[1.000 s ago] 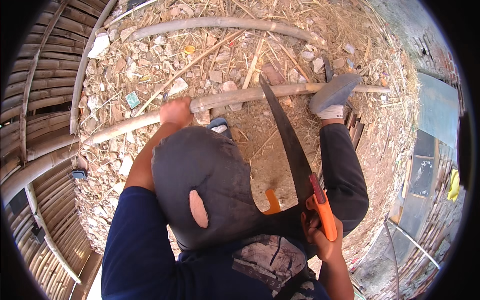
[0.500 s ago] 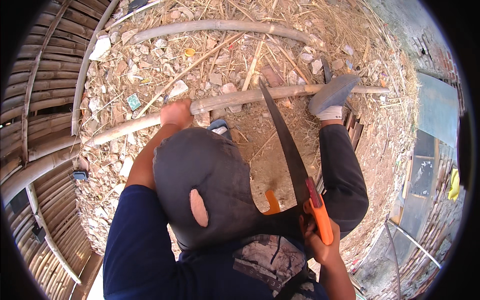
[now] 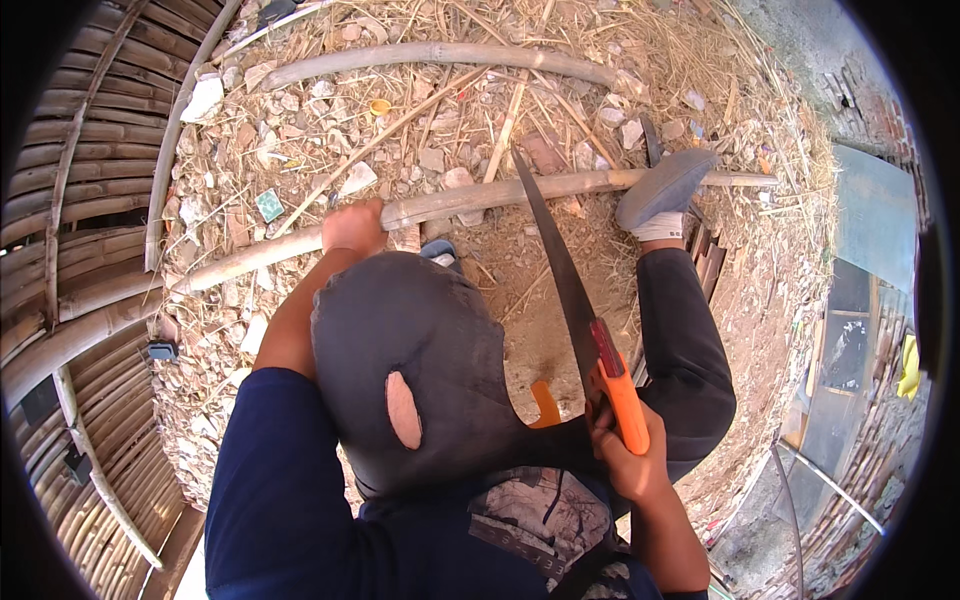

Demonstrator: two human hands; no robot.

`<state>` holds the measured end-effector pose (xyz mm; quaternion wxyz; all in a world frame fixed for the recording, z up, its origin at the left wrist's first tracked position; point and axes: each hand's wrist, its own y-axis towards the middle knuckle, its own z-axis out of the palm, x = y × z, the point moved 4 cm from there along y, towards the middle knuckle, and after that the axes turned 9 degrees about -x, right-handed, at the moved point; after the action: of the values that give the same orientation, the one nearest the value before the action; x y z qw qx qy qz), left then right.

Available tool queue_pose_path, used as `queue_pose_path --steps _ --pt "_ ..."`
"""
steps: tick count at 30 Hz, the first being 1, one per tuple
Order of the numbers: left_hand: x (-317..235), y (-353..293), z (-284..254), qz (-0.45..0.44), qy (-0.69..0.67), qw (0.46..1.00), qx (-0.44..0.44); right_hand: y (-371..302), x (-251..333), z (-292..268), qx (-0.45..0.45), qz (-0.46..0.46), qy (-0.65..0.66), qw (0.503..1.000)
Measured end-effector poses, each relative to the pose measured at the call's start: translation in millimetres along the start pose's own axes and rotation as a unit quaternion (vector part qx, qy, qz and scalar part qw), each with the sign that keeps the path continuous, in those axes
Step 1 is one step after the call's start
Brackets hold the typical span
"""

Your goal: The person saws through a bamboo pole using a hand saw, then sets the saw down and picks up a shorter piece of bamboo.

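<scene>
The left hand (image 3: 354, 228) is curled around a long bamboo pole (image 3: 450, 203) that goes from left to right across the stony ground (image 3: 535, 320). The right hand (image 3: 632, 452) is wrapped around the orange handle (image 3: 622, 405) of a saw (image 3: 556, 250). The saw's tip end crosses the pole — I can't tell if they touch. A gray shoe (image 3: 665, 188) is on the pole, right of the saw.

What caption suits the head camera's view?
Left hand gripping a long tan bamboo pole, right hand holding an orange-handled metal handsaw across it.
</scene>
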<state>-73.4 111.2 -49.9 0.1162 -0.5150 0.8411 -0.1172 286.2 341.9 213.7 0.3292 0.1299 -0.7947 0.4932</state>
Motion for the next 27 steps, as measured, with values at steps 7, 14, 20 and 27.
queue_pose_path --steps 7,14,20,27 --pt "-1.8 -4.3 -4.4 -0.009 -0.006 0.999 0.036 4.0 13.3 -1.2 0.004 0.004 0.013 1.000" --pt "-1.1 1.2 11.0 0.011 0.007 1.000 0.000 -21.6 21.3 -15.5 -0.020 -0.013 0.092 0.995" --pt "6.6 0.0 12.8 0.030 0.019 0.999 -0.038 -27.8 20.5 -26.2 -0.027 0.003 0.087 0.996" --pt "-0.7 1.2 5.8 0.022 0.023 0.999 -0.018 -1.5 24.4 -12.7 -0.031 0.048 0.019 0.998"
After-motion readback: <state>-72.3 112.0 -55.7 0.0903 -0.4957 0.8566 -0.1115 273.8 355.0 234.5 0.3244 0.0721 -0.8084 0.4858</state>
